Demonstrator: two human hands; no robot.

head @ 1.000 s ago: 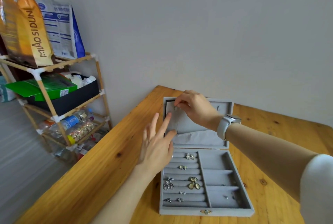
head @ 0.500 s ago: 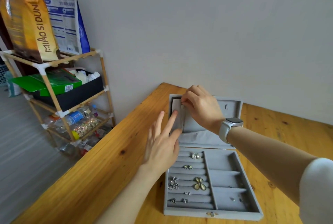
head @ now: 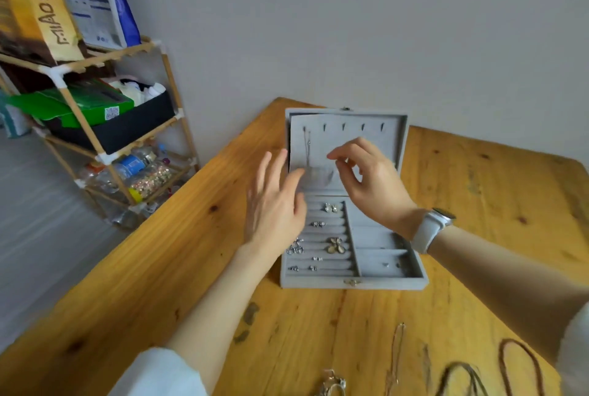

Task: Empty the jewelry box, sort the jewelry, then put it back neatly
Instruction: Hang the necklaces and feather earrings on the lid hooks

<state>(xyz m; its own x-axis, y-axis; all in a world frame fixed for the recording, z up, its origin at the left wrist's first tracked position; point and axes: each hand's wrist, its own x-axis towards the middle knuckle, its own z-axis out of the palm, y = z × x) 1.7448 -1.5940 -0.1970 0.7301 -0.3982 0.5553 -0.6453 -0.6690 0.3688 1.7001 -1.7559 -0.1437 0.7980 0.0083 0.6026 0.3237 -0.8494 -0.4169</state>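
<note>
The grey jewelry box [head: 352, 282] lies open on the wooden table, its lid [head: 392, 121] standing upright with a row of small hooks. A thin silver chain [head: 308, 148] hangs from the leftmost hook. My left hand [head: 275, 204] hovers open, fingers spread, at the lid's left edge. My right hand [head: 366, 178] floats in front of the lid, fingers loosely curled, nothing visible between them. Earrings and rings, among them a flower piece [head: 335, 245], sit in the left ring rolls. Necklaces lie near me: a gold chain [head: 395, 360] and a brown cord [head: 519, 367].
A wooden shelf rack [head: 118, 159] with bags, a dark bin and bottles stands left of the table, against the grey wall. The table's left edge [head: 134, 236] runs diagonally toward me. More blurred jewelry [head: 333, 383] lies at the bottom of the view.
My right hand has come off the lid's left hook and drawn back down and right. The silver chain now hangs there uncovered. The view has tilted down, showing necklaces on the table.
</note>
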